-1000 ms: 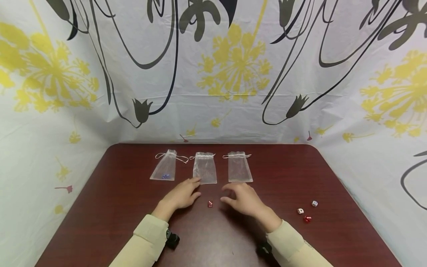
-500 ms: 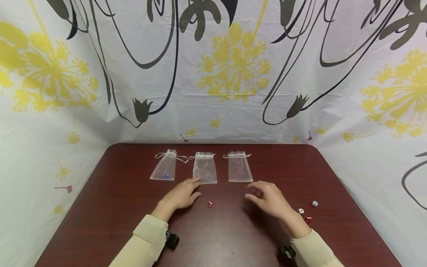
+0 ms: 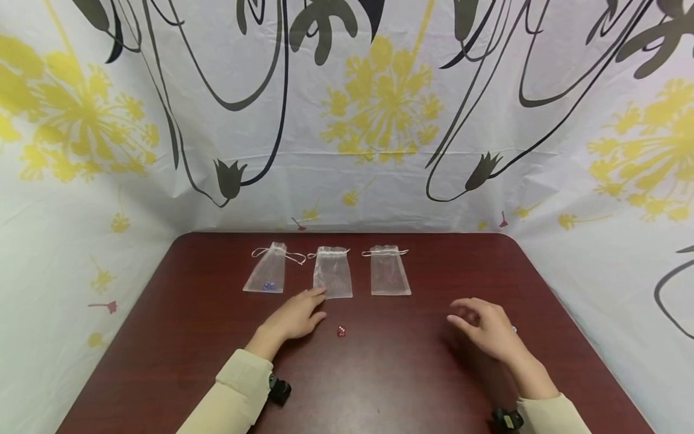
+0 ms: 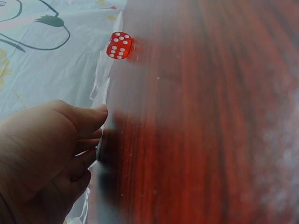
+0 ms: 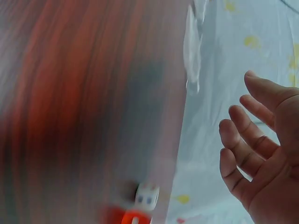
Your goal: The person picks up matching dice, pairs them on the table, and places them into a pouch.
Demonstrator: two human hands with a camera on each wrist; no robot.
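My left hand [image 3: 293, 316] rests on the table, its fingertips at the lower left corner of the middle sheer drawstring bag [image 3: 332, 274]. A red die [image 3: 341, 331] with white dots lies just right of its thumb, apart from it; the left wrist view shows this die [image 4: 119, 45] too. My right hand [image 3: 488, 328] hovers over the right part of the table, fingers loosely bent and holding nothing. Near it in the right wrist view are a white die [image 5: 147, 196] and a red die [image 5: 135, 217] at the bottom. In the head view the hand mostly hides the dice there.
To the left lies another sheer bag [image 3: 273, 265] with blue dice [image 3: 269, 286] inside. A third sheer bag [image 3: 389, 274] lies flat to the right of the middle one. A patterned cloth [image 3: 347, 199] hangs behind the dark red table [image 3: 190, 337].
My right hand has moved steadily right, from beside the single red die to over the dice group at the right. The left hand, bags and middle red die have stayed in place.
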